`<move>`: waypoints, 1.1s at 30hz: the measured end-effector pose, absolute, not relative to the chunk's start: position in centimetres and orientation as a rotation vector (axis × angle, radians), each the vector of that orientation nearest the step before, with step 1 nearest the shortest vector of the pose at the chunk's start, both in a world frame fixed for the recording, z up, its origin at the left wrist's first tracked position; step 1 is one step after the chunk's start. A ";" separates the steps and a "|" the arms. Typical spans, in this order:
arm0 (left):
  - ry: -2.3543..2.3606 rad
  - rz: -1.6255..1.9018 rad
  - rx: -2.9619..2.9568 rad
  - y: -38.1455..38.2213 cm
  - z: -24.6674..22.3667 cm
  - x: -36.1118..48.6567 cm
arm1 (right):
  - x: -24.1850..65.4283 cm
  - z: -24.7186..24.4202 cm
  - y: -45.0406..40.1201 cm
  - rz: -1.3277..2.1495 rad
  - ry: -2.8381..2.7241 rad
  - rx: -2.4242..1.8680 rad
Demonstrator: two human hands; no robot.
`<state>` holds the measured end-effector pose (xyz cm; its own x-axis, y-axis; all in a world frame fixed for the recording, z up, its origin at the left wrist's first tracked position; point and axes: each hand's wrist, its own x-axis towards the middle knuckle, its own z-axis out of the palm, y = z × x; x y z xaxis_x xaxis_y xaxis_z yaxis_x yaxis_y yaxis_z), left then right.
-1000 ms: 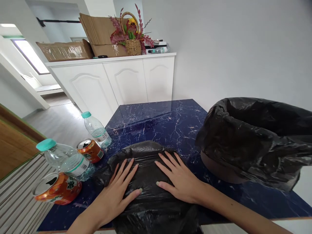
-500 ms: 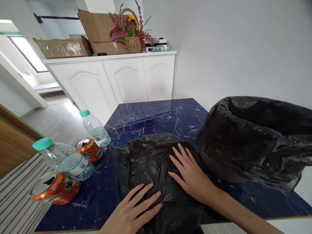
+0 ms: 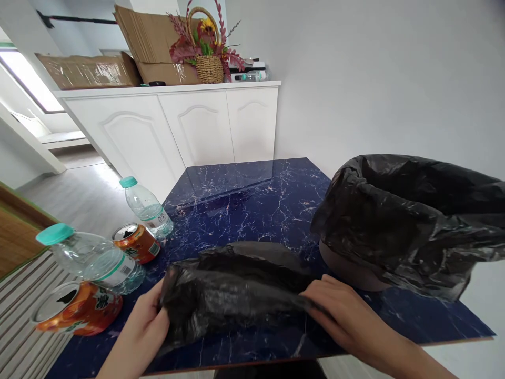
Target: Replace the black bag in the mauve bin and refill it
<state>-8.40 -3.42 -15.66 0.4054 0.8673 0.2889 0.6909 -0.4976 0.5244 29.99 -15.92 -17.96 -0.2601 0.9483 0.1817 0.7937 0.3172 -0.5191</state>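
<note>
A black plastic bag [image 3: 236, 289] is stretched between my two hands just above the near part of the blue marbled table [image 3: 252, 210]. My left hand [image 3: 152, 316] is closed on its left end. The bag's right side is pinched in my right hand [image 3: 335, 310], with the fingers curled round the plastic. The bag's far part lies low over the tabletop, and its near edge is lifted and folded. To the right of my right hand stands a bin lined with another black bag [image 3: 398, 226].
Two clear bottles [image 3: 148, 208] with teal caps and two orange cans [image 3: 82, 310] stand along the table's left edge. Beyond the table is a white cabinet [image 3: 205, 123] bearing cardboard boxes [image 3: 90, 71] and a flower basket [image 3: 210, 69].
My hands have gone from lying flat on the bag to gripping its two sides. The bag's near edge has been raised and drawn up, baring the table in front. The view has shifted slightly.
</note>
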 end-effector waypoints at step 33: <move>0.844 0.243 3.002 1.9 -19.6 -4.3 | 27.2 -22.8 -10.6 0.209 -2.130 -1.773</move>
